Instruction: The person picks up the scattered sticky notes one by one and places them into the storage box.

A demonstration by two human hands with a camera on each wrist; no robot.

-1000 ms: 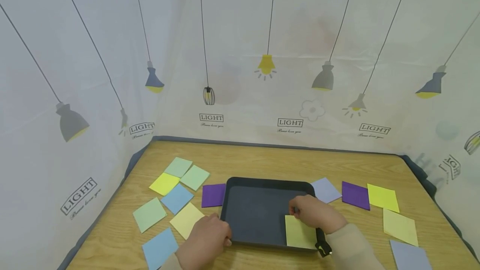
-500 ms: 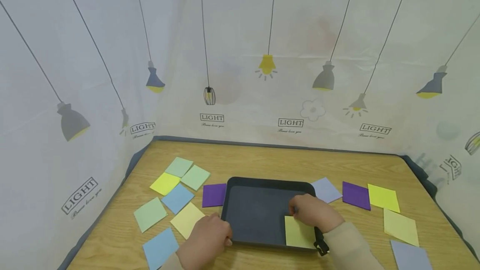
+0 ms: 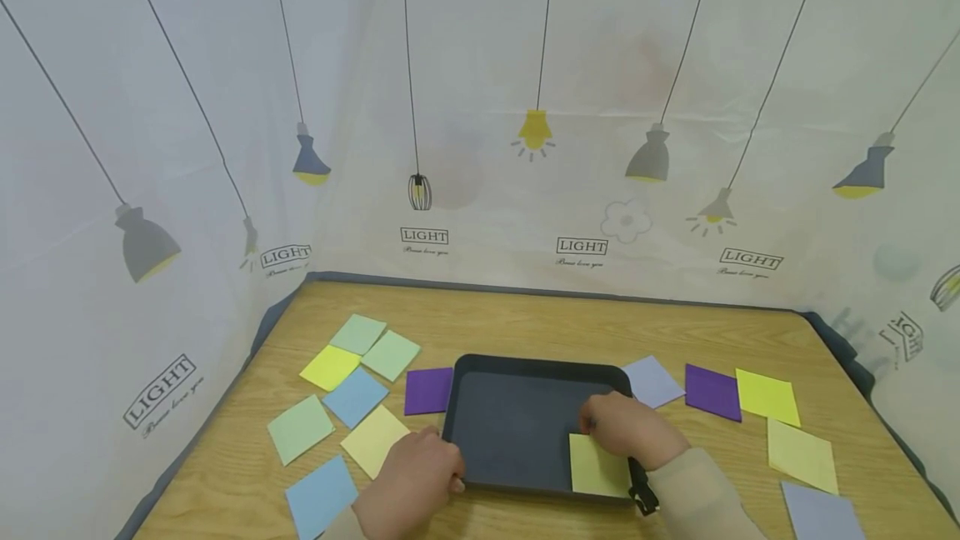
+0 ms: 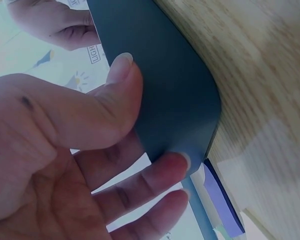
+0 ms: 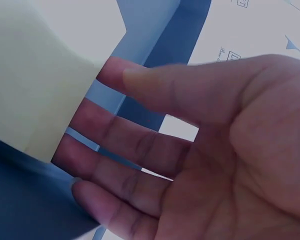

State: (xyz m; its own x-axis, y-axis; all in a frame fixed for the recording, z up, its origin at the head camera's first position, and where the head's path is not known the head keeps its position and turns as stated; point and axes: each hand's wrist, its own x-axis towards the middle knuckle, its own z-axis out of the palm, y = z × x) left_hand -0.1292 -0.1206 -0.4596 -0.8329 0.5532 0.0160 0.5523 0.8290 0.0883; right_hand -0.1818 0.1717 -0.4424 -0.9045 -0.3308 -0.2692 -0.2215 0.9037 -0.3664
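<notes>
Pale yellow note (image 3: 600, 467) inside dark tray (image 3: 513, 423)

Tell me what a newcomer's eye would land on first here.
Probably the dark tray in the middle of the table, gripped at its near left corner by the left hand. Then the pale yellow square at its near right corner, with the right hand's fingers at the far edge. Behind, the white backdrop stands out with its printed hanging lamps.
</notes>
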